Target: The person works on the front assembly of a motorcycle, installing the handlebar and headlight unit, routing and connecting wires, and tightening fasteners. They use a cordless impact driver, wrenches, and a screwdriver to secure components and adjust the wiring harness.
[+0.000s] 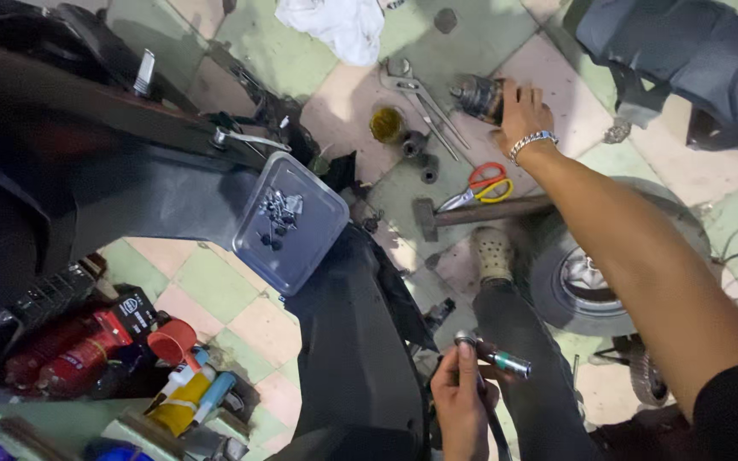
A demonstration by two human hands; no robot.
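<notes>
- Far left, low on the tiled floor (215, 286), red canisters (70, 354), a red cup (172, 341) and a yellow bottle (177, 405) crowd together, leaving little free floor there.
- A square metal tray (322, 230) rests tilted on the dark scooter body (130, 183); small bolts (279, 209) lie bunched in its middle.
- The left hand (459, 401) sits at the bottom edge, fingers curled shut around a ratchet tool (497, 358), thumb along its handle; the shiny head pokes out to the right, just beside the dark body panel.
- On the floor above, a small yellow-filled tin (386, 124), a wrench (407, 85) and black sockets (416, 145) lie close together; a white rag (335, 26) lies beyond them.
- Red and yellow scissors (484, 183) lie touching a hammer (471, 212), whose handle runs right under the forearm.
- The right hand (518, 111), a metal bracelet (531, 141) at its wrist, reaches far out, fingers spread and laid over a dark round part (478, 96); whether it grips is not clear.
- A beige clog (493, 252) stands just beside a wheel (591, 282), which fills the floor under the right arm.
- Open tiles remain at the far right.
</notes>
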